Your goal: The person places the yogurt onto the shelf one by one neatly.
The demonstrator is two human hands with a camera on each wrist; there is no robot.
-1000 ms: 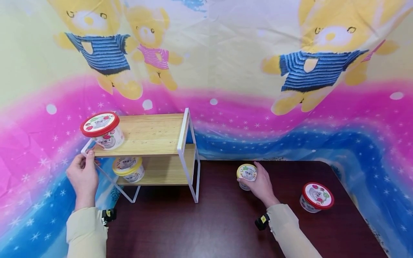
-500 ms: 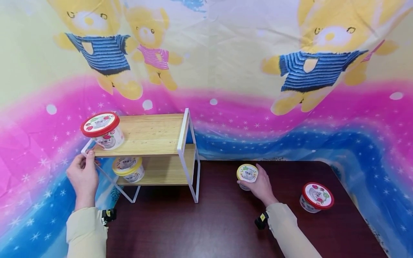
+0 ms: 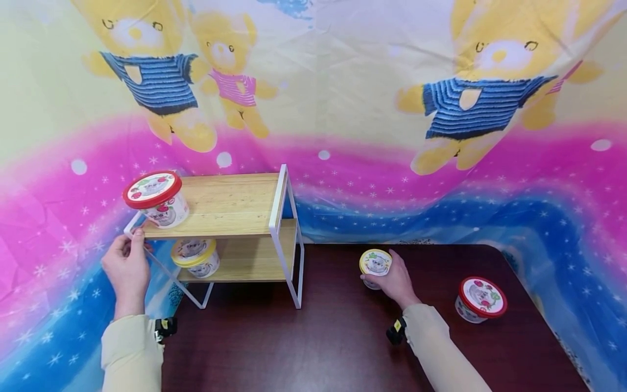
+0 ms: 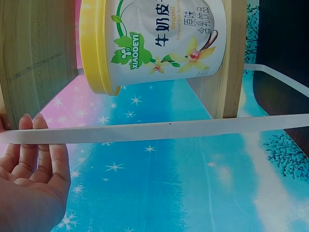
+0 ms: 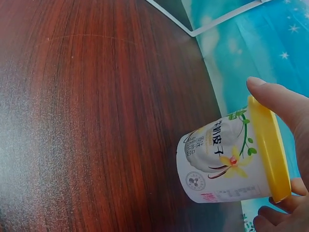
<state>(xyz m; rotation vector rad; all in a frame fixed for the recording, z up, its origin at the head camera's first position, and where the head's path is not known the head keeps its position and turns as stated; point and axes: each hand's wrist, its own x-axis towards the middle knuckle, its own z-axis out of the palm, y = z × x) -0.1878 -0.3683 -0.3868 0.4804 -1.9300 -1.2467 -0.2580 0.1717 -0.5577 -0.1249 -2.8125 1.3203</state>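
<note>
At the left end of a two-tier wooden shelf (image 3: 230,204), my left hand (image 3: 128,267) grips the white metal frame (image 4: 145,131); in the left wrist view its fingertips hook over the bar. My right hand (image 3: 398,280) holds a yellow-lidded tub (image 3: 375,263) by its lid at the back of the table. The right wrist view has the thumb on one side of the yellow lid (image 5: 270,150) and fingers on the other. Whether this tub's base touches the table is hard to tell.
A red-lidded tub (image 3: 159,198) stands on the upper board's left end, another yellow-lidded tub (image 3: 196,257) on the lower board below it. One more red-lidded tub (image 3: 481,299) is on the dark table (image 3: 303,348), right of my right hand. A printed cloth (image 3: 343,109) hangs behind.
My right wrist and forearm have shifted very slightly left, while the tub in that hand stays almost in place. The left hand keeps its grip on the frame.
</note>
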